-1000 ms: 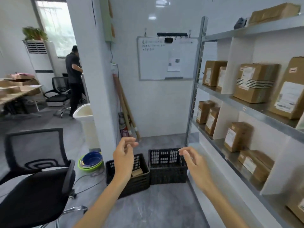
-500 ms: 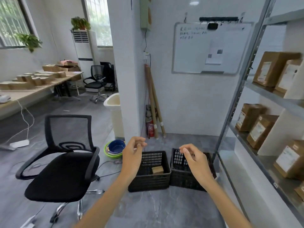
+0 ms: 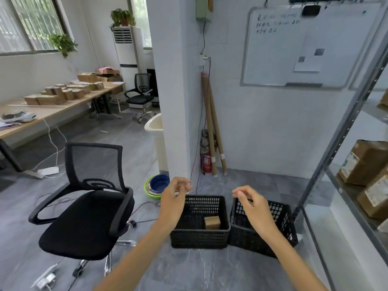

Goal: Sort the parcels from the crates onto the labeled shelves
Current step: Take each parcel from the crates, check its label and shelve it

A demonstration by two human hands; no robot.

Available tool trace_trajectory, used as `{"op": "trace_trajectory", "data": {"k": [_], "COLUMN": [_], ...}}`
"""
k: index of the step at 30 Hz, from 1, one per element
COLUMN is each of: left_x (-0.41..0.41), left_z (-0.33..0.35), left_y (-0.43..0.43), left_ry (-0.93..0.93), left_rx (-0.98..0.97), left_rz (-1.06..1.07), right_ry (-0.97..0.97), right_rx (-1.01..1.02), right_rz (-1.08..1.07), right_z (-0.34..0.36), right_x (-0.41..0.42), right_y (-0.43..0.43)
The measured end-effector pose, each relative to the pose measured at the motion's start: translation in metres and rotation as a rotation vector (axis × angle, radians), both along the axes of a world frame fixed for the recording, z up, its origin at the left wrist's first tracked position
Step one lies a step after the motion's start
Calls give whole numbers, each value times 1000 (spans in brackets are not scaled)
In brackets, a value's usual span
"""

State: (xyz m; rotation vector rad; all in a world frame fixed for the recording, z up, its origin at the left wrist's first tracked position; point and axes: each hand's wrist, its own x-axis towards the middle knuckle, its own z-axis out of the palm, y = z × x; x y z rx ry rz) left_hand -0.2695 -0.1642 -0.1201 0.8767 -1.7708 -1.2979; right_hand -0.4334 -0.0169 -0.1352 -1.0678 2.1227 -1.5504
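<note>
Two bare forearms reach forward and down over a grey tiled floor. The left hand point(image 3: 173, 204) and the right hand point(image 3: 255, 208) both hang in the air with fingers loosely curled and thumbs close to the fingertips, and neither one holds or touches anything. Below them stand two black plastic lattice crates, set side by side and touching. The left crate point(image 3: 199, 238) sits square to the view, while the right crate point(image 3: 254, 242) is turned at a slight angle. A single small brown cardboard parcel point(image 3: 212, 222) lies on the floor of the left crate, toward its right wall. The inside of the right crate is largely hidden behind the right hand, so its contents cannot be told. Just right of the crates rises the grey metal shelving unit point(image 3: 327, 164). Two brown cardboard boxes with white labels point(image 3: 365, 162) rest on one of its shelves at the frame's right edge. To the left of the crates stands a black mesh-backed office chair point(image 3: 88, 206), and behind the left hand a blue bowl nested in a green one point(image 3: 158, 183) lies on the floor beside a white pillar. Against the back wall lean long brown cardboard tubes point(image 3: 212, 127), and beside them stands a small red fire extinguisher point(image 3: 206, 162). A whiteboard point(image 3: 304, 45) hangs above. Far left, a long wooden table point(image 3: 52, 111) carries more brown boxes.
</note>
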Motion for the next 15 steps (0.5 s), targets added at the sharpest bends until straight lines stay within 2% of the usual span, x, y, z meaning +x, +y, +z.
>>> {"op": "trace_trajectory", "data": {"k": [8,15], "left_x": [-46,-96], "left_z": [-33,-58], "left_y": [-70,-128], "left_ry": [-70,-102], "left_rx": [51,81], "left_rz": [-24,-90], "right_ry": [27,-31], "right_rx": [42,138], "right_rz": [-1,-19], "right_z": [-14,-56], "right_x": [-60,-93], "right_y": [-59,-103]}}
